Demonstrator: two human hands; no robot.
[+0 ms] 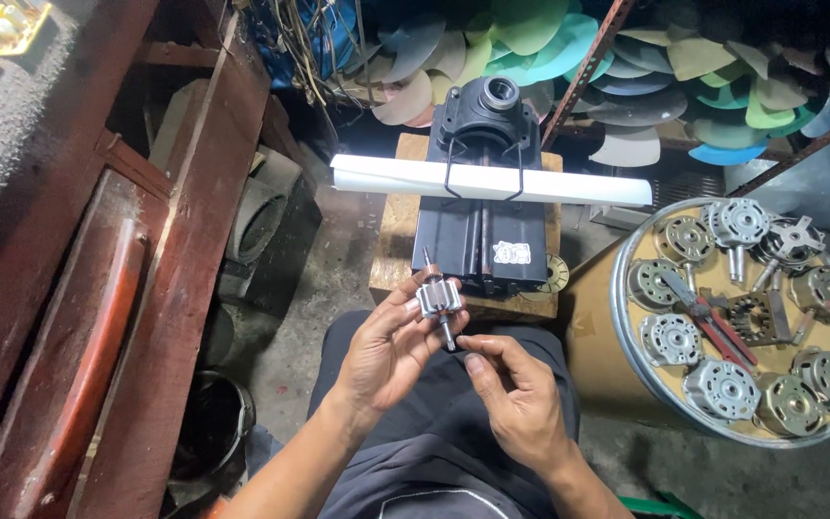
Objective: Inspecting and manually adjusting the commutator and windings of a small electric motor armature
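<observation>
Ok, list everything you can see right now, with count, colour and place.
Small silver motor rotor on a steel shaft: one, grey metal, held at centre.
Black metal machine block: one, black, on a wooden stand ahead.
White rolled tube: one, white, lying across the block.
Round metal tray: one, silver rim, at right.
Grey fan motors: about ten, grey, in the tray.
Red-handled pliers: one, red, in the tray.
Plastic fan blades: many, green, blue, beige, stacked behind.
Dark wooden bench: one, reddish-brown, left.
Left hand: holds the rotor.
Right hand: fingertips at the shaft's lower end.
</observation>
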